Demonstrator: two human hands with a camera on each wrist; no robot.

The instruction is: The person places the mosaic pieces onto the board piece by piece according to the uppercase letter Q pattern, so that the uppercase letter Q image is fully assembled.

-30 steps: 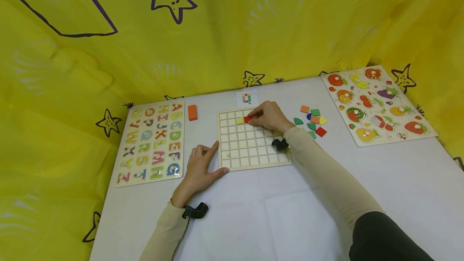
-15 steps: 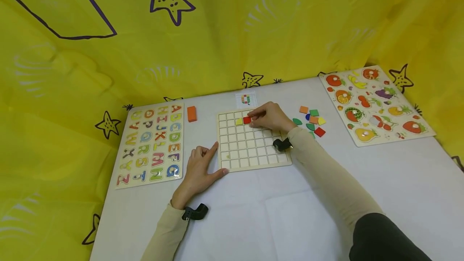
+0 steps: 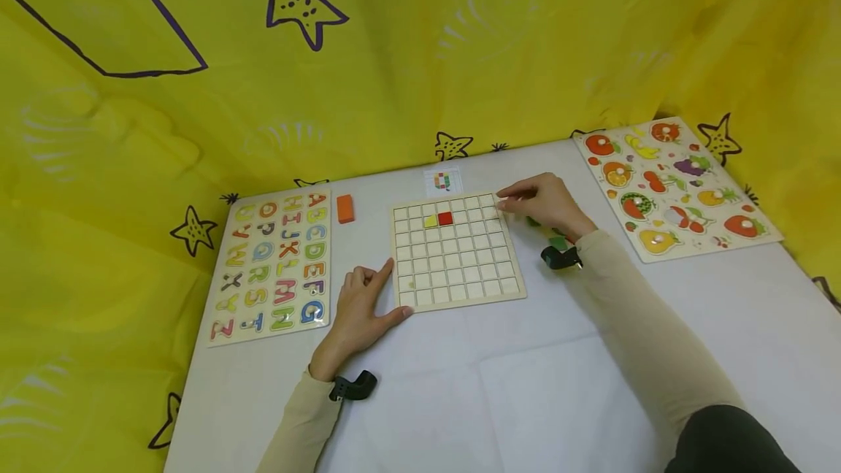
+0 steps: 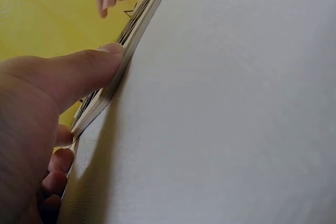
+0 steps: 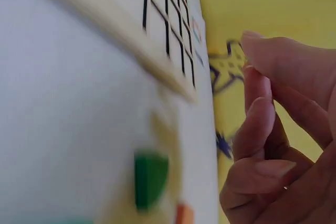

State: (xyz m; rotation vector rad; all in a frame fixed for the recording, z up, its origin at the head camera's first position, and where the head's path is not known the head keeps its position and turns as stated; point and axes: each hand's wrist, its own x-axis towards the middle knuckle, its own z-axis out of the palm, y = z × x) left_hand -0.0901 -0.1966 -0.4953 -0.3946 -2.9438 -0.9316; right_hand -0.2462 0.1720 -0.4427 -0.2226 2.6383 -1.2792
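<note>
A wooden grid board [image 3: 460,268] lies in the middle of the table. In its second row sit a yellow piece [image 3: 430,221] and, right beside it, a red square [image 3: 445,219]. My left hand [image 3: 361,309] rests at the board's near left corner. Its thumb [image 4: 89,72] touches the near edge, and the index finger reaches along the left side. Over the board's far right corner is my right hand [image 3: 548,203], thumb and index finger extended and nothing visible between them. Below it in the right wrist view lies a green quarter-round piece [image 5: 150,179]; other loose pieces are mostly hidden.
A small pattern card [image 3: 443,181] lies behind the board. An orange block [image 3: 344,209] and an alphabet puzzle [image 3: 269,268] are on the left. On the right lies a fruit puzzle [image 3: 677,188]. A yellow curtain [image 3: 388,79] hangs behind the table.
My right hand has let go of the red square, leaving it on the grid, and has moved right toward the loose pieces. The left hand stays at the board's corner.
</note>
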